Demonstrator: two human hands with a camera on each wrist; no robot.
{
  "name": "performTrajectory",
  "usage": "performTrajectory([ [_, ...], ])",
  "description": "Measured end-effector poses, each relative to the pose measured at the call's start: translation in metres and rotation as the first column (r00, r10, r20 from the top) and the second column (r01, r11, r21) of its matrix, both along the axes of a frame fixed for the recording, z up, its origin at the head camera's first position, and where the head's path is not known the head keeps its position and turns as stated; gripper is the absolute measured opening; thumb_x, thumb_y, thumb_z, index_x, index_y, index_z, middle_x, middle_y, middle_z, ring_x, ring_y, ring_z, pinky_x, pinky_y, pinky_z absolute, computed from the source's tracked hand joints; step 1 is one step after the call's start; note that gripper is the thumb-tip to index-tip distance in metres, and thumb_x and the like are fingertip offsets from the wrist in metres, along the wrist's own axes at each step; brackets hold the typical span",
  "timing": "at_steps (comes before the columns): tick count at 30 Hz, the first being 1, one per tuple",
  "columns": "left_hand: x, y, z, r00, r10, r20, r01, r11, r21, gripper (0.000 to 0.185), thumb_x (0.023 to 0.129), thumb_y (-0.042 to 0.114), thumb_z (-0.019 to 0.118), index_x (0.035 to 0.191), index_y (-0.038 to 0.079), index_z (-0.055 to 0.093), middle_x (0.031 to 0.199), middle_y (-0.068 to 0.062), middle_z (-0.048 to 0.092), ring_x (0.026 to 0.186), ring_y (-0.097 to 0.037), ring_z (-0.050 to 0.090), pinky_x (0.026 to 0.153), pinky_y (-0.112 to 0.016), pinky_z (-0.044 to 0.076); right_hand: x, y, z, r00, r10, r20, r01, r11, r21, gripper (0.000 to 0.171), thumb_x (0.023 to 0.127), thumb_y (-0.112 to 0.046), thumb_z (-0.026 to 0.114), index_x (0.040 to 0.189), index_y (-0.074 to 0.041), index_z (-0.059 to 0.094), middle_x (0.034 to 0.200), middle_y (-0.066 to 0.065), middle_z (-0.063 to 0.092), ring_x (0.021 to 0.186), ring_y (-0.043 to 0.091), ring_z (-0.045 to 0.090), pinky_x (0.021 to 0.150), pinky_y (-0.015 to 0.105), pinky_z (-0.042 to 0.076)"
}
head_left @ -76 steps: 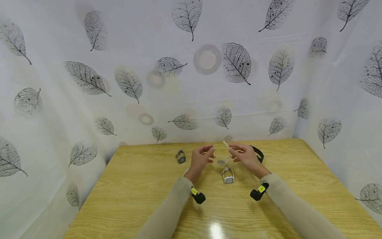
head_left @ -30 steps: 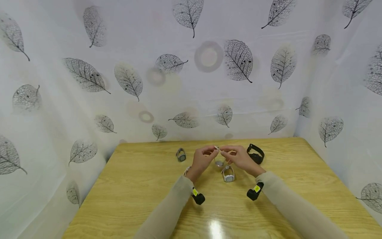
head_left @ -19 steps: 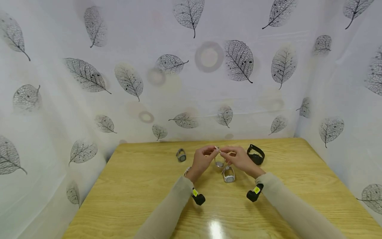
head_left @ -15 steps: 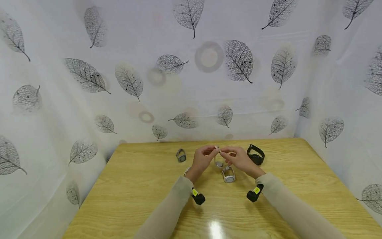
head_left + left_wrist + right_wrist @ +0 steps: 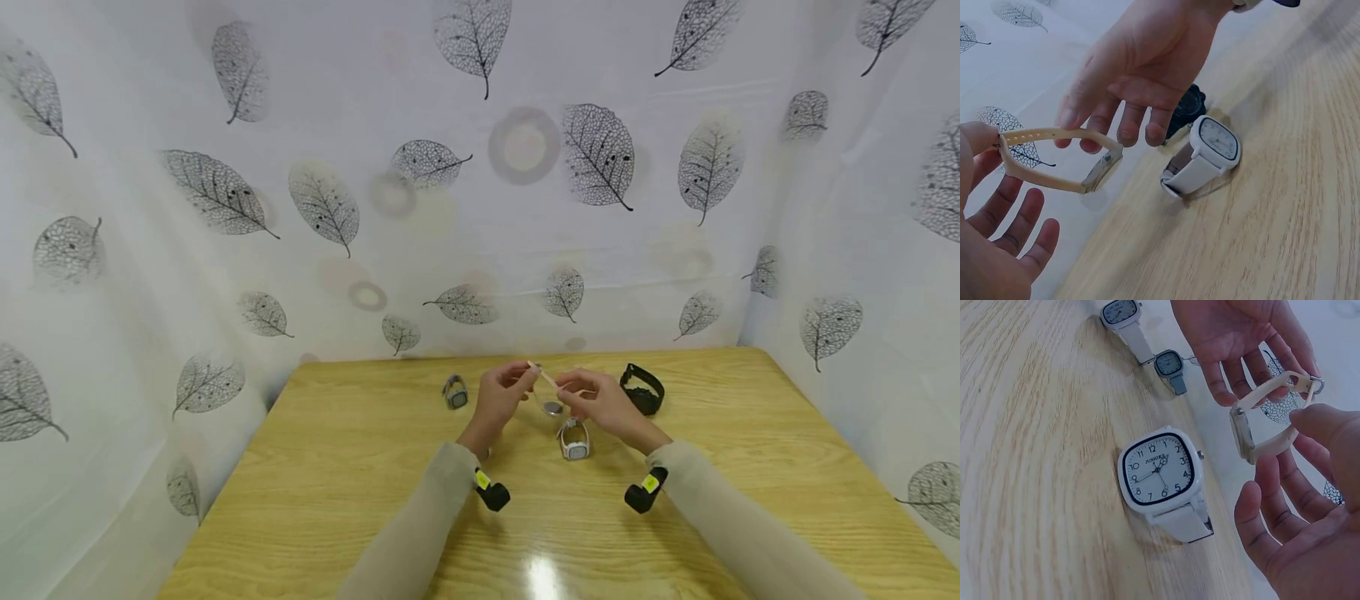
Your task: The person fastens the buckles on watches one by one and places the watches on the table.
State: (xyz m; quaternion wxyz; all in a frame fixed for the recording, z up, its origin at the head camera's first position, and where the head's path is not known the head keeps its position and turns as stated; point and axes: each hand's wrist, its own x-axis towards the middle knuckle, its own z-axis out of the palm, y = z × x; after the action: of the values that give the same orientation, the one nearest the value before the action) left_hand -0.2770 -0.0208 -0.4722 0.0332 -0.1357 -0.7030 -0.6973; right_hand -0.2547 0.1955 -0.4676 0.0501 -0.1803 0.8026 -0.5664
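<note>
Both hands hold a wristwatch with a cream strap [image 5: 1047, 180] above the table, its round-looking case [image 5: 552, 409] hanging below. The left hand [image 5: 498, 406] pinches the strap at its metal buckle [image 5: 1316, 384], other fingers spread loosely. The right hand [image 5: 606, 407] has thumb and fingers on the strap part way along. In the right wrist view the strap forms a loop, with the holed end running up to the buckle. A white square-faced watch [image 5: 1159, 469] stands on the table just under the hands, its strap buckled.
A grey watch [image 5: 456, 398] stands to the left on the wooden table [image 5: 337, 483], and a black watch [image 5: 643, 398] right beside the right hand. Another white watch [image 5: 1120, 314] is mostly hidden behind the left wrist in the head view. A leaf-printed curtain [image 5: 480, 250] surrounds the table.
The strap ends, apart at first, were brought together at the fingertips. Now the hands have drawn slightly apart, left hand leftward, and a length of strap shows between them.
</note>
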Motion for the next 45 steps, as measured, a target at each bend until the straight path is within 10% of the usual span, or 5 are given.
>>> performTrajectory([
  [15, 0.017, 0.001, 0.017, 1.0, -0.001, -0.031, -0.002, 0.998, -0.07, 0.022, 0.102, 0.012, 0.065, 0.112, -0.006, 0.073, 0.104, -0.028, 0.071, 0.092, -0.05, 0.066, 0.08, -0.063, 0.056, 0.001, -0.003, -0.004, 0.998, -0.033, -0.052, 0.032, 0.999, -0.028, 0.032, 0.104, -0.026, 0.065, 0.128, -0.006, 0.067, 0.117, 0.03, 0.064, 0.081, 0.049, 0.063, 0.068, 0.045, 0.06],
  [20, 0.031, -0.001, 0.031, 0.998, -0.018, -0.052, 0.014, 0.996, -0.085, 0.02, 0.102, 0.011, 0.065, 0.11, -0.006, 0.073, 0.103, -0.026, 0.071, 0.09, -0.047, 0.066, 0.074, -0.045, 0.06, 0.0, -0.005, -0.006, 0.997, -0.04, -0.068, 0.038, 0.999, -0.026, 0.038, 0.104, -0.027, 0.065, 0.131, -0.001, 0.065, 0.117, 0.028, 0.065, 0.081, 0.045, 0.065, 0.068, 0.046, 0.06],
  [25, 0.022, 0.003, 0.016, 0.998, 0.003, -0.068, -0.01, 0.994, -0.109, 0.021, 0.102, 0.015, 0.066, 0.109, -0.003, 0.075, 0.103, -0.023, 0.073, 0.086, -0.042, 0.067, 0.064, -0.021, 0.052, 0.002, -0.008, -0.004, 0.995, -0.043, -0.086, 0.043, 0.999, -0.01, 0.037, 0.104, -0.029, 0.064, 0.131, -0.003, 0.067, 0.115, 0.023, 0.068, 0.079, 0.046, 0.064, 0.066, 0.047, 0.058],
  [33, 0.009, 0.002, -0.007, 0.997, -0.037, -0.073, 0.025, 0.987, -0.159, 0.026, 0.101, 0.033, 0.069, 0.106, 0.009, 0.079, 0.1, -0.01, 0.074, 0.088, -0.034, 0.07, 0.069, -0.029, 0.056, 0.004, -0.01, -0.001, 0.996, -0.052, -0.078, 0.051, 0.999, -0.012, 0.035, 0.104, -0.031, 0.064, 0.13, -0.009, 0.068, 0.119, 0.023, 0.068, 0.083, 0.049, 0.063, 0.069, 0.049, 0.058],
  [45, 0.01, 0.003, -0.005, 0.995, -0.051, -0.086, 0.034, 0.982, -0.188, 0.024, 0.1, 0.031, 0.069, 0.11, 0.011, 0.078, 0.106, -0.005, 0.074, 0.086, -0.02, 0.07, 0.07, -0.028, 0.058, 0.006, -0.015, 0.001, 0.994, -0.077, -0.078, 0.074, 0.997, -0.036, 0.035, 0.104, -0.032, 0.064, 0.13, -0.01, 0.07, 0.117, 0.027, 0.068, 0.077, 0.049, 0.061, 0.065, 0.049, 0.057],
])
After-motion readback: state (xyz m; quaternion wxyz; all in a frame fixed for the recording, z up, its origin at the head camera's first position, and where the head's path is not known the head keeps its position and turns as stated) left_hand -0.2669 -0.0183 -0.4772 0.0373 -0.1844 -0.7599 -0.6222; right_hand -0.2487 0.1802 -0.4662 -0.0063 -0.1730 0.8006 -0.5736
